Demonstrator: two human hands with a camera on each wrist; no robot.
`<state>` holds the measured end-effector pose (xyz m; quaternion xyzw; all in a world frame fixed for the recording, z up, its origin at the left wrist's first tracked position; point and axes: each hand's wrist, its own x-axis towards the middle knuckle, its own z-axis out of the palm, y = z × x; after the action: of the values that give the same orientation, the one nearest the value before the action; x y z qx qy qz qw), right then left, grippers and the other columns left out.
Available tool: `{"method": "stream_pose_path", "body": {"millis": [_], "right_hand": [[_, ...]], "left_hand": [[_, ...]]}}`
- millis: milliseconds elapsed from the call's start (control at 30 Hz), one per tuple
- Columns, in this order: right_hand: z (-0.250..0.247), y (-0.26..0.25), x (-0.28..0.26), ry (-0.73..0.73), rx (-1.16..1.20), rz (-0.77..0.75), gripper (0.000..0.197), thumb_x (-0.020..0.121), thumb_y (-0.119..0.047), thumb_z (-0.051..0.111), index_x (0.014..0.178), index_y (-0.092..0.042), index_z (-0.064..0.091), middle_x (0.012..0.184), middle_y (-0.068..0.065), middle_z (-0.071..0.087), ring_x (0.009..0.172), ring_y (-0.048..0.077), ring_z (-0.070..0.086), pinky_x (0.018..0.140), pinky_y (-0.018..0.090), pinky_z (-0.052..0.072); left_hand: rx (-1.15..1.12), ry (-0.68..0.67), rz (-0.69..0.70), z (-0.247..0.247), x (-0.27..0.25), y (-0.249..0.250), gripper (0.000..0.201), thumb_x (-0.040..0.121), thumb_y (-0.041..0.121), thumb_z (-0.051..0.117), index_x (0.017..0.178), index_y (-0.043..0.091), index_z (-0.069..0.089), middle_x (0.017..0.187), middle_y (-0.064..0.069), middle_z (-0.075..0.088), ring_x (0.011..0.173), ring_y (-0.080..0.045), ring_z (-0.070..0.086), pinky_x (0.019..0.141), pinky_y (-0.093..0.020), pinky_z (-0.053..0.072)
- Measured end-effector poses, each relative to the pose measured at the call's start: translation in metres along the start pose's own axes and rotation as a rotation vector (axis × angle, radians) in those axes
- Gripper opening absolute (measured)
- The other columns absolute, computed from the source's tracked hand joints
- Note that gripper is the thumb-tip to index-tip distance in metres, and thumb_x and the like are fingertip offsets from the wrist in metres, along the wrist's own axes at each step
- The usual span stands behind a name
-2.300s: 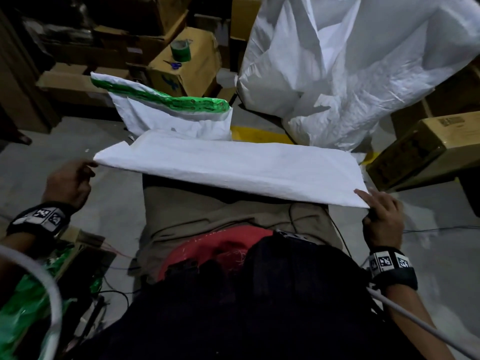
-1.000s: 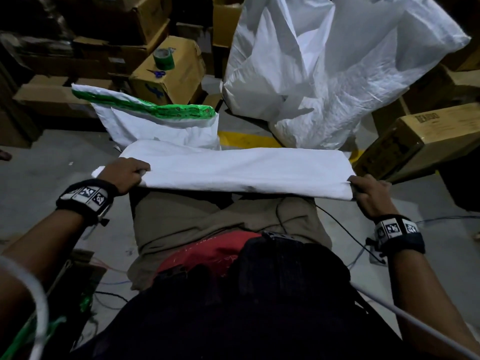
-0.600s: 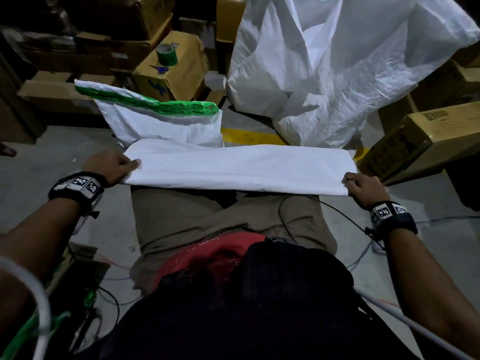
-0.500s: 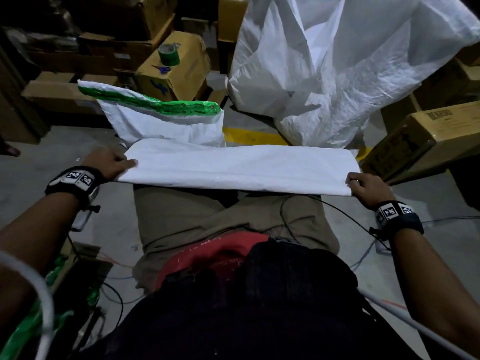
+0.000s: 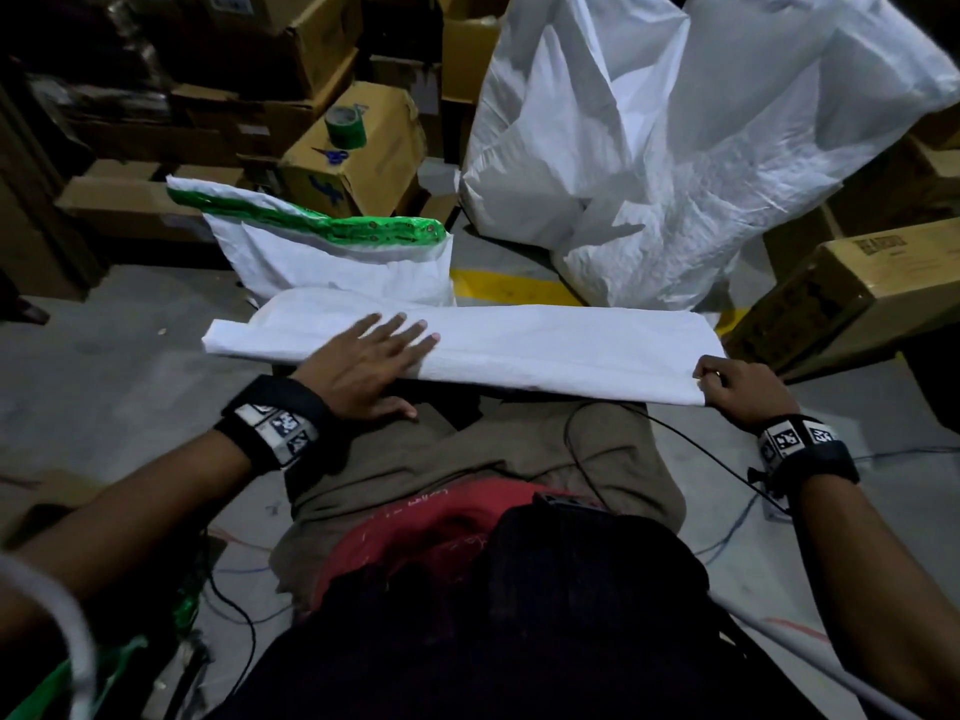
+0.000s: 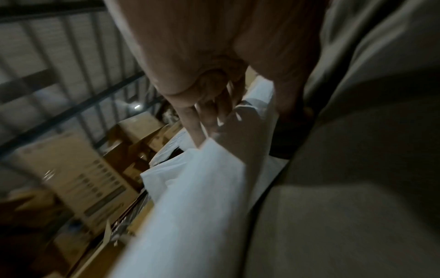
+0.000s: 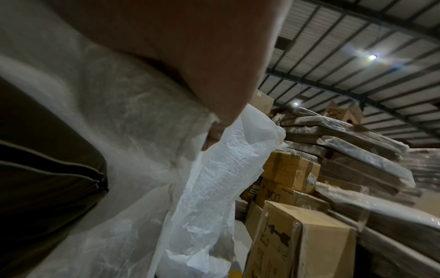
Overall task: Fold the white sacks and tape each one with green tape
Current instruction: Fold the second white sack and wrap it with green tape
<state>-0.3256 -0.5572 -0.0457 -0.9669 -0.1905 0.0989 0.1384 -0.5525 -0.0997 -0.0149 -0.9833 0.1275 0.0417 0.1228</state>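
A white sack (image 5: pixel 545 350), folded into a long strip, lies across my knees. My left hand (image 5: pixel 371 356) lies flat on its left half with the fingers spread and straight, thumb on my trouser leg. My right hand (image 5: pixel 727 381) pinches the strip's right near corner. In the left wrist view the straight fingers (image 6: pixel 214 112) rest on the white sack (image 6: pixel 190 197). A green tape roll (image 5: pixel 344 126) stands on a cardboard box (image 5: pixel 358 153) at the back. A white sack with green tape along its top (image 5: pixel 332 252) leans just beyond the strip.
A big crumpled white sack (image 5: pixel 701 148) stands at the back right. Blue scissors (image 5: pixel 332 156) lie beside the tape roll. Cardboard boxes line the back and the right (image 5: pixel 852 283). Cables (image 5: pixel 675 428) trail over my lap and the grey floor.
My left hand has let go of the strip's left end and moved right, onto the top of the sack, fingers spread flat. The right hand keeps its hold on the right corner.
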Motion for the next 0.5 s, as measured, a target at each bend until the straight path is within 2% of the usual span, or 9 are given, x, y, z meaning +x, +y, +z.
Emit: {"method": "stream_pose_path", "body": {"millis": [67,100,200,267,300,367,400,467,500], "right_hand": [[-0.001,0.003,0.001,-0.004,0.043,0.015,0.038,0.069,-0.052,0.030,0.082,-0.034,0.061,0.082,0.012,0.067,0.080,0.037,0.060,0.073,0.044,0.050],[-0.002,0.002,0.001,-0.006,0.059,0.020,0.040,0.069,-0.052,0.030,0.083,-0.033,0.062,0.081,0.011,0.067,0.081,0.037,0.060,0.076,0.044,0.050],[-0.008,-0.013,-0.004,0.021,-0.007,0.017,0.040,0.078,-0.047,0.031,0.092,-0.034,0.066,0.085,0.007,0.070,0.087,0.032,0.064,0.088,0.040,0.035],[-0.014,-0.029,-0.008,0.132,-0.131,-0.049,0.026,0.093,-0.038,0.044,0.106,-0.037,0.067,0.105,0.003,0.070,0.105,0.027,0.062,0.095,0.044,0.026],[-0.018,-0.041,-0.012,0.198,-0.128,-0.118,0.024,0.096,-0.038,0.049,0.114,-0.037,0.066,0.117,0.000,0.068,0.115,0.024,0.059,0.097,0.047,0.026],[-0.021,-0.082,-0.026,0.327,-0.053,-0.298,0.033,0.097,-0.045,0.051,0.125,-0.035,0.063,0.133,-0.006,0.061,0.128,0.019,0.051,0.102,0.049,0.026],[-0.020,-0.107,-0.034,0.373,-0.036,-0.396,0.040,0.094,-0.049,0.050,0.129,-0.033,0.062,0.139,-0.007,0.058,0.132,0.016,0.049,0.105,0.049,0.026],[-0.014,-0.156,-0.043,0.389,-0.079,-0.574,0.053,0.089,-0.053,0.052,0.135,-0.028,0.060,0.146,-0.005,0.054,0.138,0.017,0.046,0.110,0.050,0.026],[-0.010,-0.174,-0.042,0.331,-0.119,-0.624,0.059,0.087,-0.054,0.055,0.138,-0.024,0.058,0.150,-0.002,0.051,0.141,0.019,0.044,0.113,0.051,0.025]], "left_hand": [[0.027,-0.054,-0.004,-0.008,0.010,0.012,0.072,0.097,0.037,0.056,0.156,0.009,0.026,0.152,-0.019,0.044,0.127,-0.037,0.056,0.097,-0.044,0.049],[0.088,-0.120,-0.002,-0.011,0.014,0.016,0.064,0.103,0.025,0.047,0.158,0.007,0.019,0.156,-0.017,0.039,0.129,-0.034,0.055,0.095,-0.043,0.048],[0.200,-0.289,-0.024,-0.013,0.017,0.018,0.056,0.109,0.023,0.029,0.158,0.005,0.008,0.162,-0.016,0.027,0.140,-0.031,0.044,0.101,-0.044,0.044],[0.165,-0.174,-0.057,-0.007,0.013,0.017,0.056,0.106,0.020,0.039,0.154,-0.003,0.022,0.152,-0.024,0.039,0.130,-0.038,0.053,0.093,-0.048,0.052],[0.107,-0.123,-0.072,-0.009,0.011,0.018,0.054,0.099,0.013,0.052,0.146,-0.009,0.037,0.139,-0.031,0.052,0.116,-0.043,0.063,0.080,-0.050,0.057],[0.080,-0.063,-0.105,-0.007,0.009,0.022,0.053,0.073,-0.001,0.080,0.122,-0.013,0.061,0.106,-0.034,0.067,0.085,-0.046,0.071,0.051,-0.048,0.056],[0.063,-0.051,-0.129,-0.007,0.010,0.024,0.055,0.067,-0.004,0.084,0.118,-0.013,0.064,0.101,-0.032,0.068,0.080,-0.045,0.071,0.047,-0.047,0.055],[-0.031,-0.069,-0.177,-0.011,0.014,0.023,0.052,0.078,-0.005,0.073,0.129,-0.009,0.058,0.109,-0.031,0.066,0.088,-0.047,0.069,0.058,-0.051,0.057],[-0.060,-0.051,-0.212,-0.015,0.016,0.021,0.052,0.084,-0.003,0.066,0.134,-0.006,0.054,0.113,-0.030,0.064,0.092,-0.046,0.068,0.064,-0.052,0.055]]}}
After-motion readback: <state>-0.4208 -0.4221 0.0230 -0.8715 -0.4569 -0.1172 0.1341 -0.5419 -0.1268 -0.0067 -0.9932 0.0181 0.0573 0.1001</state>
